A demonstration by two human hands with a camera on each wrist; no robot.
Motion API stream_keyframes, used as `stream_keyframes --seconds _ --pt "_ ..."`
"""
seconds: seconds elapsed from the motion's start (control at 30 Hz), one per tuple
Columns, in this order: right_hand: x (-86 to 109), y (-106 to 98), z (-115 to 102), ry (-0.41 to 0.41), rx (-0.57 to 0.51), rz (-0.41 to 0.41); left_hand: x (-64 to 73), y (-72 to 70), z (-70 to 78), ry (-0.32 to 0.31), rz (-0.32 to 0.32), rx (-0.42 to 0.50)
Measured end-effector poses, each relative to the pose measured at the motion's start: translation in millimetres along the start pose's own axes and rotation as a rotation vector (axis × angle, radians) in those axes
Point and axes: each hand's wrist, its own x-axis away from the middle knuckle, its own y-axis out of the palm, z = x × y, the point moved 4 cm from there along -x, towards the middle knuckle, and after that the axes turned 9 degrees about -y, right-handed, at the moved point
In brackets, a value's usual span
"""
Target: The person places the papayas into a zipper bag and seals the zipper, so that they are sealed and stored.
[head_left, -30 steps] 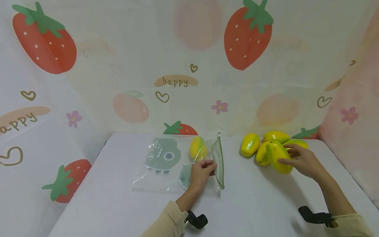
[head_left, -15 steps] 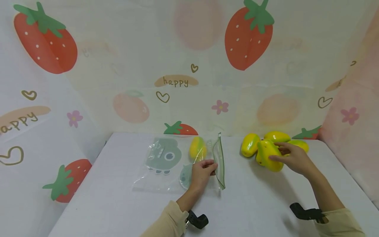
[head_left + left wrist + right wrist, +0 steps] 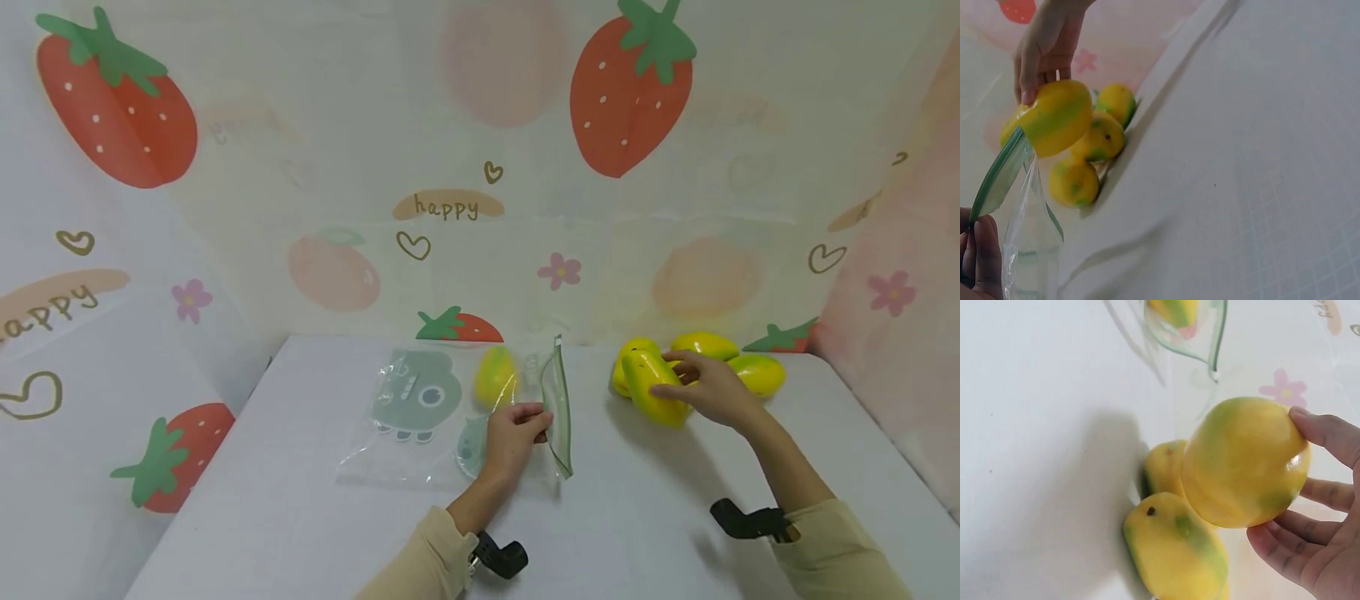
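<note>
A clear zip bag [image 3: 416, 392] printed with green cartoon creatures lies on the table, its green-edged mouth standing apart on the right. One yellow-green mango [image 3: 495, 375] is inside it, near the far side. My left hand [image 3: 513, 437] pinches the mouth's edge between thumb and fingers. To the right, my right hand [image 3: 708, 387] grips another mango [image 3: 651, 385] and holds it up off the table, in front of the pile. In the right wrist view the thumb and fingertips span this held mango [image 3: 1244, 462]. It partly hides a mango behind it.
Several more mangoes sit at the back right, among them one far-right mango [image 3: 759, 377] and one by the wall [image 3: 705, 343]. A printed cloth wall [image 3: 600, 292] rises behind the white table [image 3: 285, 517]. A black wrist camera mount [image 3: 750, 521] juts from the right sleeve.
My right hand has carried its mango leftward, past the front of the pile toward the bag. The left hand stays at the bag's mouth. The mango inside has shifted slightly left.
</note>
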Motion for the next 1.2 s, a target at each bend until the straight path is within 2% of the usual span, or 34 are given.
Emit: stream_keyframes --seconds 0.23,0.63,1.07,1.2 --pt "-17.3 11 -8 -0.016 -0.009 -0.007 5.6 1.9 9.9 -0.012 -0.014 -0.016" --pt "-38.7 37 -27 -0.039 -0.084 -0.04 2.1 0.7 4.3 0.001 -0.012 -0.017" --pt "-51.4 56 -36 0.08 -0.16 -0.109 2.5 2.1 4.4 -0.033 -0.007 -0.023" --pt "-55.2 63 -40 0.074 -0.169 -0.124 1.1 1.9 3.2 -0.038 -0.006 -0.044"
